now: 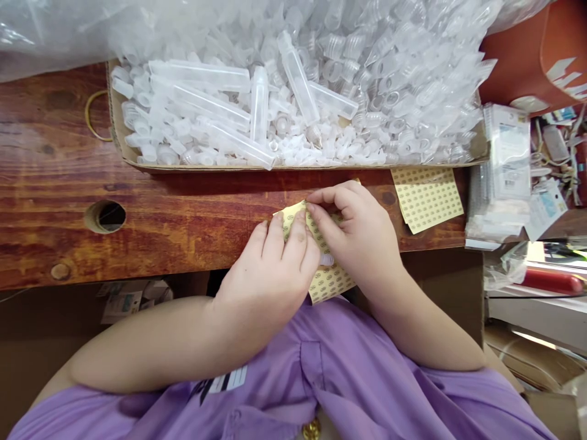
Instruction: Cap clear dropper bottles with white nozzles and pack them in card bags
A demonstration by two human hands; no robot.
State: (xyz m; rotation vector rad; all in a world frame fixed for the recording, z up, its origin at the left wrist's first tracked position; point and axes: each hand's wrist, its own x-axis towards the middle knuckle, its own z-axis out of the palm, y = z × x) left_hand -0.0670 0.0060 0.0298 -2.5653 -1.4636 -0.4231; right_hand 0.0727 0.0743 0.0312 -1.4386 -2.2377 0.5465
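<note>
A yellow sheet of stickers (332, 282) printed with rows of small dark ovals lies at the table's front edge, its lower part hanging over. My left hand (279, 263) rests on it, fingers curved side by side and fingertips holding it down; the thumb is hidden. Beside that palm a small whitish plastic end (326, 260) pokes out; the rest of this piece is covered. Thumb and forefinger of my right hand (355, 226) are pinched at the sheet's upper edge, touching a sticker there too small to make out clearly.
A shallow cardboard box (298, 167) heaped with clear plastic caps and several tubes (259, 107) spans the back. More sticker sheets (428, 198) lie to the right, near packaged goods (507, 153) and an orange box (532, 55). The wooden table (41, 201) has a round hole (105, 217) at left.
</note>
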